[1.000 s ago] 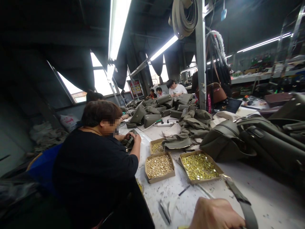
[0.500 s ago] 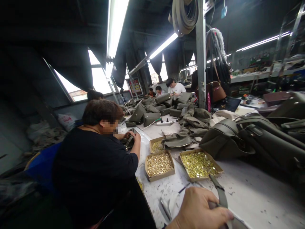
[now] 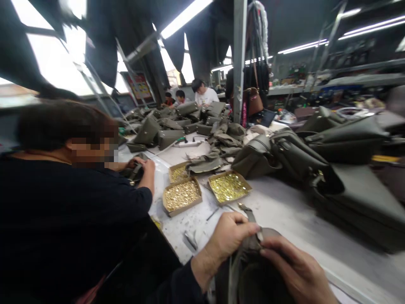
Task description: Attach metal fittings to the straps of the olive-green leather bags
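Both hands were at the near edge of the long white worktable (image 3: 284,211), on a dark olive leather bag piece (image 3: 249,270) held just in front of the wearer. Left hand (image 3: 226,238) had thumb and fingers pressed together on the piece's top edge, right where a narrow olive strap with a metal end (image 3: 248,212) stuck up. Right hand (image 3: 295,270) lay curled over the top right of the piece, fingers pinching the same edge.

Judgement on doing this well: keep both pinches close to the strap base so the soft leather doesn't fold, and keep the piece low on the table edge for support.

Just far-left of the hands sat shallow cardboard trays of small brass-coloured fittings (image 3: 182,195) and (image 3: 228,187). A co-worker in a dark top (image 3: 63,219) was at left, olive bags (image 3: 284,156) piled at right.

Writing: a red-and-yellow poster (image 3: 139,88) on the far wall, too blurred to read. No brands legible.
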Demonstrator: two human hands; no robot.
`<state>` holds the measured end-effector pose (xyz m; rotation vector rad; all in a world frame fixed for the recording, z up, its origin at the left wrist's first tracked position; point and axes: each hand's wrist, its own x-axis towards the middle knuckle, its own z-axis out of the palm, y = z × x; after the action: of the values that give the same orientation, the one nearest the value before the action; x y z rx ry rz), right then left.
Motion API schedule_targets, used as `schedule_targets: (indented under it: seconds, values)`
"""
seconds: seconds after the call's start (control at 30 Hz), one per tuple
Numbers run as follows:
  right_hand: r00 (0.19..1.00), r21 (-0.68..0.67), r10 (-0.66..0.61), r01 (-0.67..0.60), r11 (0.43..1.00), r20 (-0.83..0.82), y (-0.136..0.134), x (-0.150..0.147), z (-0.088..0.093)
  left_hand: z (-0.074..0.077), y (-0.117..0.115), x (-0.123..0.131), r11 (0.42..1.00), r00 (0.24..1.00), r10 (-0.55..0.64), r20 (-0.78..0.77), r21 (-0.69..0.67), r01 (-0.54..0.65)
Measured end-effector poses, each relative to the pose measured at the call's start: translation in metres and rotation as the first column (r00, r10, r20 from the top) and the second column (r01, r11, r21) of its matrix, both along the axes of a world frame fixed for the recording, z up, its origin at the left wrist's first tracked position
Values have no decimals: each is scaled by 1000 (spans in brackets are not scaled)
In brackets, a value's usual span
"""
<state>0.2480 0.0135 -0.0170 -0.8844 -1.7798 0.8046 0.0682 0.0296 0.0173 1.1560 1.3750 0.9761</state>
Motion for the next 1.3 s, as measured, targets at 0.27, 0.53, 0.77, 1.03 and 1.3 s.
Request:
schedule_targets:
  seconds: [0.27,0.53,0.77,1.03,1.3]
  values:
    - [986,-96,-80,66,993,-149,-8,-5,10,-7,9,-4,995,995,-98,6,-11,98]
    - [978,-136,-180,165,977,-104,-9,-6,2,-2,2,5,993,987,-105,-119,48,111]
    - [970,-92,-217,208,974,-112,-9,-7,-1,1,2,7,990,986,-122,-115,62,129]
    - [968,-96,-224,214,972,-111,-11,-9,-3,-3,0,5,992,987,-105,-123,63,113]
    - [967,-108,-240,230,967,-87,-14,-10,-2,-3,-2,5,994,991,-74,-107,67,82]
